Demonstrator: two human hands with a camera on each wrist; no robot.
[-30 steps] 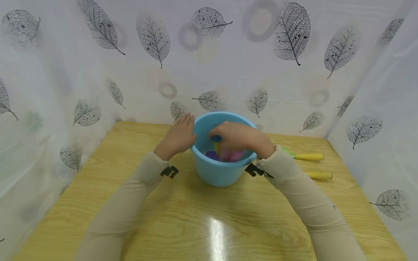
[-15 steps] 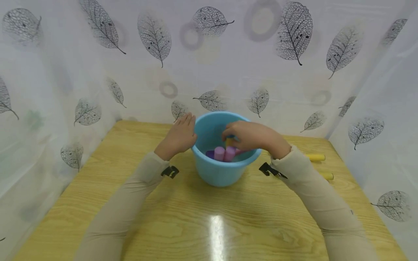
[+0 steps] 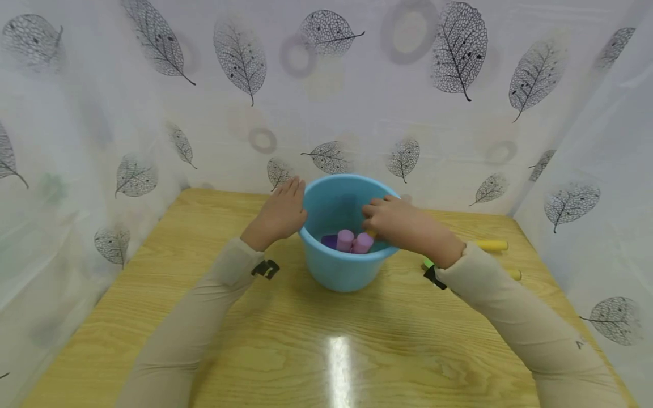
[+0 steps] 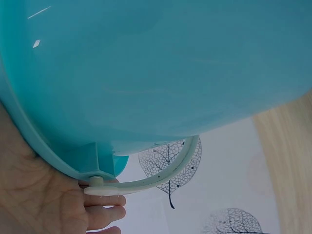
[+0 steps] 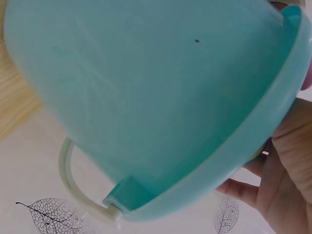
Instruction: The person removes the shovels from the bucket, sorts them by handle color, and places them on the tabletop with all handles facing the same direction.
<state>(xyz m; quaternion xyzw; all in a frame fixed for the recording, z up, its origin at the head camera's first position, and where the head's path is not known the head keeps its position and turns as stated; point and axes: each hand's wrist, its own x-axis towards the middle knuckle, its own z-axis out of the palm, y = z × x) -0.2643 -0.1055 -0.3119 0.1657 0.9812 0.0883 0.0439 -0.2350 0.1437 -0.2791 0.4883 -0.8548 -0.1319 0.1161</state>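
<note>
A light blue bucket [image 3: 340, 277] stands on the wooden table. My left hand [image 3: 280, 214] rests against its left rim with straight fingers; in the left wrist view the palm touches the rim beside the pale handle [image 4: 161, 176]. Over the right rim reaches my right hand [image 3: 400, 222], its fingers curled inside the bucket. They pinch a small yellow piece [image 3: 371, 233], mostly hidden by the hand; its kind cannot be told. Two pink cylinder-shaped ends [image 3: 345, 240] and a purple piece [image 3: 329, 241] lie in the bucket.
To the right, partly behind my right forearm, lie two tools with yellow handles [image 3: 492, 246], and a green part [image 3: 427, 263] shows beside the wrist. A leaf-printed white curtain [image 3: 224, 124] encloses the table [image 3: 285, 345] at the back and sides.
My right hand has moved right inside the bucket, from the middle to the right rim, carrying the yellow piece, whose blue top showed earlier. The pink ends came into clear view. My left hand stayed put.
</note>
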